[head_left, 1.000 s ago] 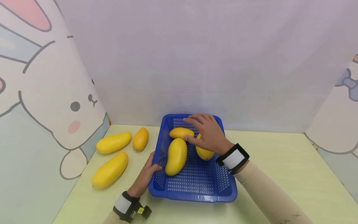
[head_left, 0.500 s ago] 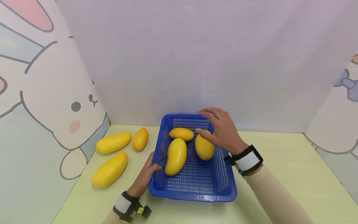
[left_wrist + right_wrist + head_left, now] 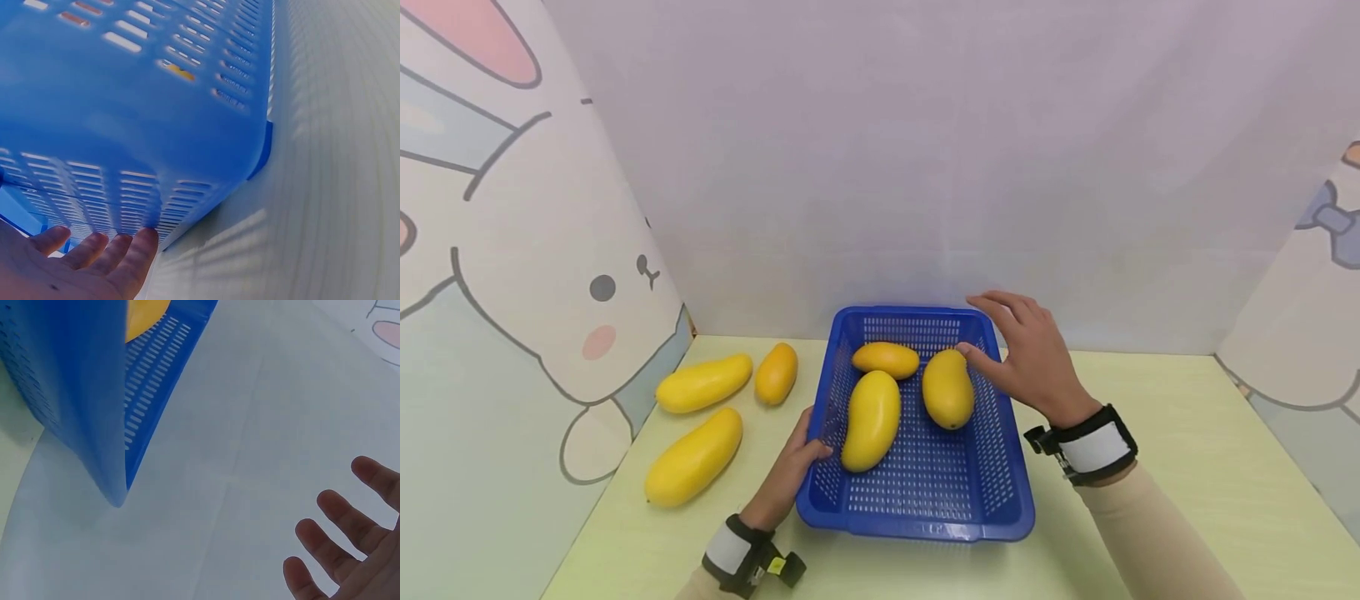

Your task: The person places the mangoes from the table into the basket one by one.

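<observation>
A blue plastic basket (image 3: 917,527) with slotted walls stands in front of me, holding three yellow mangoes: a long curved mango (image 3: 871,421) at left, a smaller mango (image 3: 886,360) behind it, and a plump mango (image 3: 948,390) at right. My left hand (image 3: 790,462) grips the basket's left side, thumb at the rim and fingers along the outer wall, as the left wrist view also shows. Beside the basket's right rim, my right hand (image 3: 1026,354) is raised with fingers spread and nothing in it. In the right wrist view its fingers (image 3: 340,519) are apart from the basket.
To the left of the basket, a long mango (image 3: 703,383), a small mango (image 3: 777,373) and a large mango (image 3: 695,457) lie on the pale green tabletop (image 3: 1172,467). A plain wall (image 3: 925,167) rises behind, and a rabbit-printed panel (image 3: 542,275) bounds the left side.
My right hand has moved right, from above the mangoes to the basket's right rim, uncovering the plump mango. The left hand and basket have stayed put.
</observation>
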Available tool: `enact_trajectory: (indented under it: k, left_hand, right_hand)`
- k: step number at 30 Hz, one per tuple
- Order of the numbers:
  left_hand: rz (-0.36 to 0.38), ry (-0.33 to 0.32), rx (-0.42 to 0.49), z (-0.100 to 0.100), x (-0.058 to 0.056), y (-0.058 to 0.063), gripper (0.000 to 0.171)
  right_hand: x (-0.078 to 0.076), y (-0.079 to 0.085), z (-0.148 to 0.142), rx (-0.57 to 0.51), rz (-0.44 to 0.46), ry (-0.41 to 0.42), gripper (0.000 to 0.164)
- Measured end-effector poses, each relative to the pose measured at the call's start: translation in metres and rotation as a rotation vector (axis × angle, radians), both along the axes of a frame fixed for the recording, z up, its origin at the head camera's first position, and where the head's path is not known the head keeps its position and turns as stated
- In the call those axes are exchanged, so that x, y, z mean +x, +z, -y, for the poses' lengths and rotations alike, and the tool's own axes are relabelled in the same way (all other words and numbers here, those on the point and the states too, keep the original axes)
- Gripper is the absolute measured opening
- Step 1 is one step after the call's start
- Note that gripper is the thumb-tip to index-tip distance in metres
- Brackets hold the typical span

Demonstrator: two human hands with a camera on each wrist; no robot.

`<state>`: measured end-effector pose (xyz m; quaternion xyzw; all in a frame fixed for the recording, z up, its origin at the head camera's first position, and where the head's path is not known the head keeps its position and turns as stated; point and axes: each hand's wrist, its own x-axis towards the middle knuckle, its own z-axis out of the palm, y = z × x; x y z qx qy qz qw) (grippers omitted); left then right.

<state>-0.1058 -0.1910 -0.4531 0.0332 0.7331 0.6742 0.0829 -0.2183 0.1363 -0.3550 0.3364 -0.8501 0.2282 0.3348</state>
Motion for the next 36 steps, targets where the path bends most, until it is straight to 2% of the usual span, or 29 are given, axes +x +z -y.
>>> enact_trajectory:
  k: [8, 19, 36]
  left_hand:
    - [0.003, -0.004, 0.005, 0.001, 0.000, 0.002, 0.062]
    - [0.012, -0.004, -0.001, 0.001, 0.001, 0.001, 0.062]
    - [0.012, -0.006, 0.002, 0.002, 0.001, 0.002, 0.061]
  right_hand:
    - [0.003, -0.013, -0.014, 0.035, 0.066, -0.079, 0.067]
    - [0.014, -0.036, -0.027, -0.048, 0.281, -0.158, 0.073]
    - [0.019, -0.052, -0.039, -0.105, 0.426, -0.240, 0.074]
